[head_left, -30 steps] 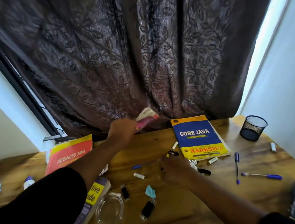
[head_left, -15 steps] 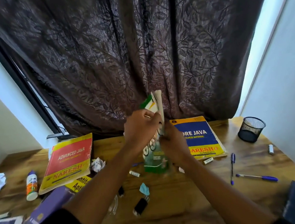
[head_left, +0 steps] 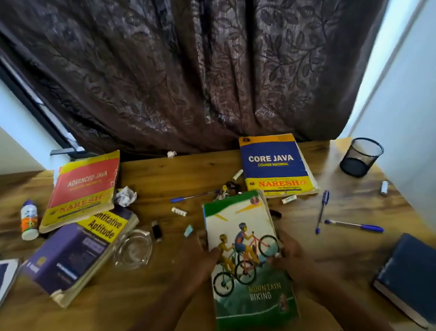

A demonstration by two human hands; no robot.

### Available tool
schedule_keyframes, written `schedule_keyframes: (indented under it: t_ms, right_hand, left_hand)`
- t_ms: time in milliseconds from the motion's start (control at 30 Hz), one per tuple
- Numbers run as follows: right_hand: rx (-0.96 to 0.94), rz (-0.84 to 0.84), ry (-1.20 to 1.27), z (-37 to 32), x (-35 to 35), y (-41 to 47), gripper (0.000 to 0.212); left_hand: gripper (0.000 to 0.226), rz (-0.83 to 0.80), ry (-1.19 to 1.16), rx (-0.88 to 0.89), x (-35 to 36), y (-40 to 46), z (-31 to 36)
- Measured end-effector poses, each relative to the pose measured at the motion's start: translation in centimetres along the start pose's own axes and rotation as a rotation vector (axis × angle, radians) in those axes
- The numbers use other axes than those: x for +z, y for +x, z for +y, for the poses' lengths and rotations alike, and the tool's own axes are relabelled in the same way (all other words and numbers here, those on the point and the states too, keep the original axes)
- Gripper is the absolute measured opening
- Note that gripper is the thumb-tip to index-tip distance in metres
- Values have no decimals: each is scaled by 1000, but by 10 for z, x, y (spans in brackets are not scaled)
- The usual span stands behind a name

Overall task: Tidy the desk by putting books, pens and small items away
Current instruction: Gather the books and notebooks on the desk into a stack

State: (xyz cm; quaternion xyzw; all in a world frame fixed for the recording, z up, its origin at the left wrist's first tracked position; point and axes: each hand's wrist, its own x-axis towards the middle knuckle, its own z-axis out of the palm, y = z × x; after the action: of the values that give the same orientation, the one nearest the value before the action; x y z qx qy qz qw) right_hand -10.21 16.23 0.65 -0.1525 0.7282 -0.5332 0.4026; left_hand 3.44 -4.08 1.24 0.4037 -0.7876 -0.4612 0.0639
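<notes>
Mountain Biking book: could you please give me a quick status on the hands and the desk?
Left hand and right hand grip Mountain Biking book by its sides, cover up. Pens, glass ashtray lie loose on desk.

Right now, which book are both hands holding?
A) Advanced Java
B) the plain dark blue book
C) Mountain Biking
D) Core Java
C: the left hand and right hand grip opposite edges of the Mountain Biking book, cover up at the desk's near middle; the other three books lie untouched.

Brown leaf-patterned curtain (head_left: 203, 62), black mesh cup (head_left: 361, 157)
</notes>
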Motion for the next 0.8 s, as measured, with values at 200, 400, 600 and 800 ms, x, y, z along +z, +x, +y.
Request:
schedule_keyframes:
  t_ms: [200,400,600,800]
  right_hand:
    - [28,197,-580,26,13,-14,54]
    - [-163,132,-1284,-6,27,-14,100]
    - [-269,-200,-1443,-18,48,-9,78]
    - [-178,-268,-1531,-29,49,-6,93]
  left_hand:
    - [55,45,267,139,36,-28,-17]
    - [65,138,517,216,40,-27,-19]
    - [30,188,425,299,19,-37,-29]
    - [10,458,150,42,-55,-57,-57]
